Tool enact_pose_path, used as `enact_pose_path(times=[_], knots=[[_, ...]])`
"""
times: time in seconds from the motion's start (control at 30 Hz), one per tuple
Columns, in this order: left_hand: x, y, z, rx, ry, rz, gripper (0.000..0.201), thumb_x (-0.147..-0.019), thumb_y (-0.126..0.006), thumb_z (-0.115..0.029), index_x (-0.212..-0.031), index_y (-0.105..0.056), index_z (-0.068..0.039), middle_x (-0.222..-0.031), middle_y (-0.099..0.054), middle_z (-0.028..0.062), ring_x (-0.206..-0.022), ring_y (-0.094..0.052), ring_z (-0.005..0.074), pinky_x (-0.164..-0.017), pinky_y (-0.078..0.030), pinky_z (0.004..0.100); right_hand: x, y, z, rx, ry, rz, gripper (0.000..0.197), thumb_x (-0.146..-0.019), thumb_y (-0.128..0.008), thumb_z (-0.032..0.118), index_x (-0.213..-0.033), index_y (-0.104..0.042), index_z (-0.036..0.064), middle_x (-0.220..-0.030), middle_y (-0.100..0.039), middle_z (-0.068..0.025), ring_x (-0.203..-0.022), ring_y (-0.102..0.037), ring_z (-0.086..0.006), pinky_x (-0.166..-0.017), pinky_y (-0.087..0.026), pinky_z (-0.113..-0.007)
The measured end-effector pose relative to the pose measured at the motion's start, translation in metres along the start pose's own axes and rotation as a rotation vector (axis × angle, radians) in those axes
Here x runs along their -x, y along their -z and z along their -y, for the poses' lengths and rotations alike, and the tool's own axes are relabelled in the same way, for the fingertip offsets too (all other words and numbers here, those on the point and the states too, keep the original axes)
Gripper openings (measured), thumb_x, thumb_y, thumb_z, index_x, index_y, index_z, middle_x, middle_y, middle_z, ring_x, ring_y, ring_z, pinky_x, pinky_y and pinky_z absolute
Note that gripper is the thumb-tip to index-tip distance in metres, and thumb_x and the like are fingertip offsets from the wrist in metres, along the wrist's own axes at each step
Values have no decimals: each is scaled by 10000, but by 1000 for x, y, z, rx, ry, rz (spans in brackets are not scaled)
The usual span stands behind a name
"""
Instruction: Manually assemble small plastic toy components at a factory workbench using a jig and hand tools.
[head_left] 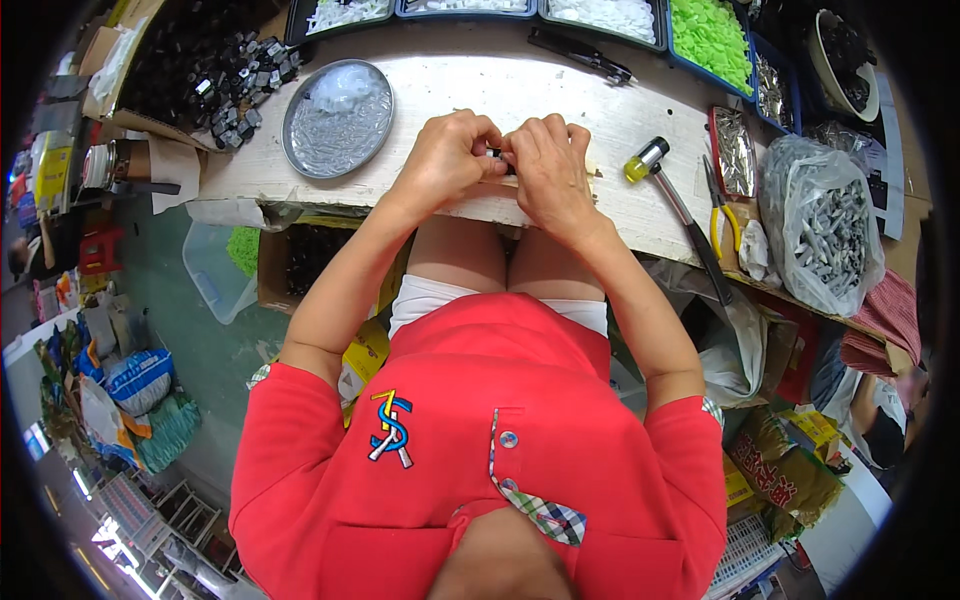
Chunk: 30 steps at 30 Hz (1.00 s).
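Observation:
Near the front edge of the white worktable [440, 80], both of my hands meet over a small black piece [511, 169]. My left hand [448, 158] is closed, thumb and forefinger pinching at the piece. From the other side my right hand [552, 178] closes on it, with its fingers bent. The fingers cover most of the piece, so its kind does not show. To the left of my hands lies a round grey tray [291, 142] holding many tiny silvery parts and a clear, whitish heap.
On the right lie a hammer [690, 222] with a yellow face, yellow-handled pliers [722, 222] and a clear bag [822, 225] of metal parts. Bins of white and green pieces [710, 42] line the back. Black blocks [245, 85] are heaped at the left, and a dark tool [582, 56] lies behind.

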<state>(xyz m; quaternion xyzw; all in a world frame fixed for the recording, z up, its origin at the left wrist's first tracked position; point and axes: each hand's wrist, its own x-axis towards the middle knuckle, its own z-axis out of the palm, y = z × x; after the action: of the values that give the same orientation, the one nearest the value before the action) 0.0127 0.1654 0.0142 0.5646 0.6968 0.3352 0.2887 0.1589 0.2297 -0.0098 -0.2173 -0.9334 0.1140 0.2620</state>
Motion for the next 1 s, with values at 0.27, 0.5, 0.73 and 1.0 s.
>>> enact_pose_path(times=[0.27, 0.5, 0.73, 1.0], knots=[[-23, 11, -20, -213, 103, 260, 123, -640, -684, -93, -697, -611, -12, -646, -618, 137, -589, -613, 260, -565, -482, 346, 2, 16, -21, -144, 35, 27, 262, -669, -561, 5, -899, -588, 129, -869, -545, -20, -886, -474, -210, -753, -297, -381], [-37, 21, -23, -183, 129, 462, 156, -666, -691, -86, -716, -573, 3, -643, -610, 129, -552, -610, 246, -563, -483, 342, 12, 96, -98, -26, -217, -300, 125, -719, -590, -19, -821, -615, 47, -779, -592, -109, -682, -575, -283, -580, -435, -368], [-114, 23, -43, -223, -44, 259, 76, -745, -595, -54, -800, -618, -7, -645, -611, 90, -533, -612, 185, -432, -460, 298, 57, 127, -184, 640, -633, 39, 122, -752, -519, 68, -811, -613, 17, -823, -586, -193, -763, -577, -375, -663, -463, -441], [-208, -11, -68, -827, -329, 96, 135, -670, -581, -36, -793, -622, -1, -834, -610, 212, -824, -594, 379, -673, -483, 438, 53, 122, -193, 588, -795, 142, 149, -762, -475, 60, -817, -598, -3, -849, -594, -212, -785, -584, -400, -683, -464, -478]])
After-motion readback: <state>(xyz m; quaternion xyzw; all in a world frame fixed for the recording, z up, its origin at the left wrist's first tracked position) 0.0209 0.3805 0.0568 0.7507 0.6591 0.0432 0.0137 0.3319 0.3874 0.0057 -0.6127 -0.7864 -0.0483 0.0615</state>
